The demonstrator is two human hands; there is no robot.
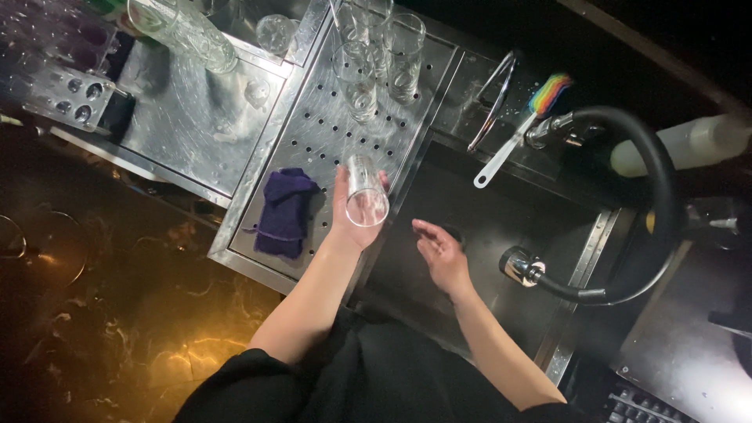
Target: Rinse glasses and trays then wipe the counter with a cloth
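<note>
— What is the left hand (350, 223) doing?

— It is wrapped around a clear drinking glass (365, 192), fingers closed about the side, the open mouth tipped toward the camera. The glass is off the surface, held over the edge where the perforated steel draining board (313, 129) meets the sink (486, 227).

— And the right hand (440, 252)?

— Empty and open, fingers loosely spread, palm turned inward. It hangs over the dark sink basin, close to the glass but not touching it.

— What lies nearest the glass?

— A folded purple cloth (283, 211) lies on the draining board, just beside the left wrist. Further up the board stand several tall clear glasses (376, 59) in a cluster, well apart from the held one.

— And around the sink?

— A black flexible hose (654, 180) arches over the right side, ending in a chrome spray nozzle (523, 266) that points toward the right hand. Behind the basin lies a brush with a white handle and rainbow-coloured bristles (523, 125), and next to it a thin metal loop whose kind I cannot tell. A pale plastic bottle (689, 142) lies on its side at the far right.

— Anything on the left?

— A second steel tray (184, 117) with a large glass jug (184, 30) lying on it, and below that a dark marbled counter (125, 313) with warm yellow reflections. The person wears black sleeves — rolled above the forearms.
</note>
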